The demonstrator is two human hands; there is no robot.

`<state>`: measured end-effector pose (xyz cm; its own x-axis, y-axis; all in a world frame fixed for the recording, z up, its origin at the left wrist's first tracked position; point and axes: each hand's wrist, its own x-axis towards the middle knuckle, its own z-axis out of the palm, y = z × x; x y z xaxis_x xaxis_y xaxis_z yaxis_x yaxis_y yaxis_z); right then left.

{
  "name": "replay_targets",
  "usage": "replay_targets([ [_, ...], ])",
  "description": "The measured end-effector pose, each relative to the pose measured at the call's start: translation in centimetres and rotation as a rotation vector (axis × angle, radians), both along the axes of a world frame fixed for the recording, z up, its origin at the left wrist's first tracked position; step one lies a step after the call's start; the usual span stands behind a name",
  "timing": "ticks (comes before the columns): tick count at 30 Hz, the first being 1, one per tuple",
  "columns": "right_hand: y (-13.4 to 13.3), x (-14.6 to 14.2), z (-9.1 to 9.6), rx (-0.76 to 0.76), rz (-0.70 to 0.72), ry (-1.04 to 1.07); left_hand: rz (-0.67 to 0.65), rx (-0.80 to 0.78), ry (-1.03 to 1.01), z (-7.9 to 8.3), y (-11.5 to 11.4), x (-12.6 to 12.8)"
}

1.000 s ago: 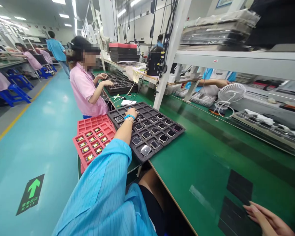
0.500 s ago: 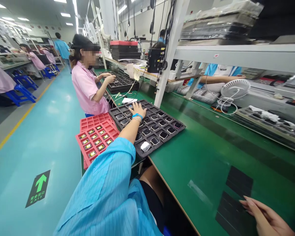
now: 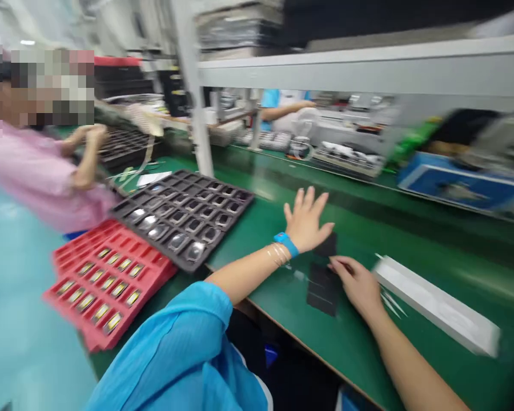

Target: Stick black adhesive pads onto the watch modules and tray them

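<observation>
Left hand (image 3: 307, 226) (blue wristband (image 3: 286, 244)): fingers apart, near upper black sheet (image 3: 328, 246). Right hand (image 3: 360, 284): fingers curled near lower black sheet (image 3: 321, 291), cannot tell if clamped.

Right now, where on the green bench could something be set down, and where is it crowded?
Free: the bench between the black tray and left hand; the stretch between that hand and the blue box. Crowded: around the right hand, with black sheets and white box near; also where red trays lie beside the black tray.
</observation>
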<state>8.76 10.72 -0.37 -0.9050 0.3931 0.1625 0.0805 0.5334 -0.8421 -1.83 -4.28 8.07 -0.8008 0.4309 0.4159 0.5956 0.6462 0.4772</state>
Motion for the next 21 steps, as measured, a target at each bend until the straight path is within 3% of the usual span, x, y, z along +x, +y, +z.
replay_targets([
  [3, -0.3, 0.5, 1.4, -0.093, -0.039, 0.104, -0.007, -0.090, -0.117, -2.9, 2.1, 0.9],
  [6, 1.2, 0.3, 3.1, -0.261, -0.083, 0.219, -0.099, -0.143, -0.091, -5.4, 3.1, -0.4],
  [7, 2.2, 0.2, 4.0, -0.276, -0.076, 0.238, -0.108, -0.102, -0.092, -5.9, 3.3, -1.1],
  [9, 4.9, 0.1, 6.2, -0.158, -0.079, 0.261, -0.105, 0.007, -0.094, -6.7, 3.4, -2.1],
  [11, 8.8, 0.3, 8.6, 0.078, -0.143, 0.257, -0.113, 0.083, -0.092, -7.1, 3.4, -2.7],
  [14, 17.0, 1.1, 11.2, 0.356, -0.385, 0.160, -0.139, 0.138, -0.094, -7.6, 3.3, -2.9],
  [18, 28.3, 3.5, 11.5, 0.418, -0.780, -0.190, -0.143, 0.180, -0.104, -8.3, 3.4, -3.5],
  [21, 34.1, 6.5, 10.6, 0.438, -0.901, -0.260, -0.124, 0.184, -0.119, -8.5, 3.3, -4.1],
])
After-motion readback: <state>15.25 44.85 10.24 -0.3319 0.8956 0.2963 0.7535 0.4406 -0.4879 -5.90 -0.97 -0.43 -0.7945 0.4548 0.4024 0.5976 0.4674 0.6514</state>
